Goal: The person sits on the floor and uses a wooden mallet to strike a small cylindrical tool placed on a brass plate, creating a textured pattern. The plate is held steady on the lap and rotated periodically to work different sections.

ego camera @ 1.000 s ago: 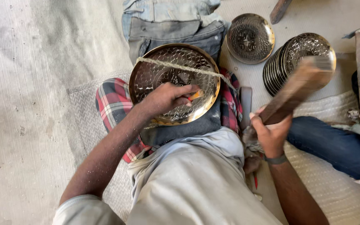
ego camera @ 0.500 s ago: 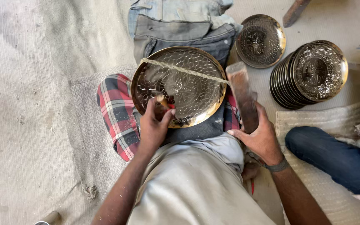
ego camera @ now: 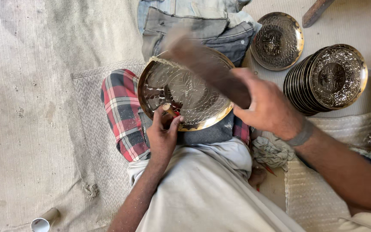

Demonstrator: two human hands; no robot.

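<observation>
Swung up from the right of the lap, the dark wooden mallet-like block [ego camera: 207,68] now lies blurred across the upper middle of the frame, over the round embossed brass plate [ego camera: 185,92]. The right hand [ego camera: 267,105] has come with it, closed around the block's lower end just right of centre, a grey band at the wrist. The left hand [ego camera: 163,135] has slid down to the plate's lower left rim, its fingers pinched narrow around a short punch with a pale round top [ego camera: 167,107] that stands on the metal.

From the head view, the plate sits at the centre on the lap, shiny, with a raised floral medallion, dimpled field and smooth golden rim. Under it lie a red checked cloth [ego camera: 123,114] and folded grey denim [ego camera: 202,28] at the upper middle. At the upper right a single dark patterned brass plate [ego camera: 278,41] lies flat, and just beside it a leaning stack of similar embossed plates [ego camera: 327,79]. A crumpled grey rag [ego camera: 271,151] lies at the right of the waist. Coarse woven sacking [ego camera: 31,107] covers the floor on the left, and a small pale cardboard tube [ego camera: 44,221] lies at the lower left.
</observation>
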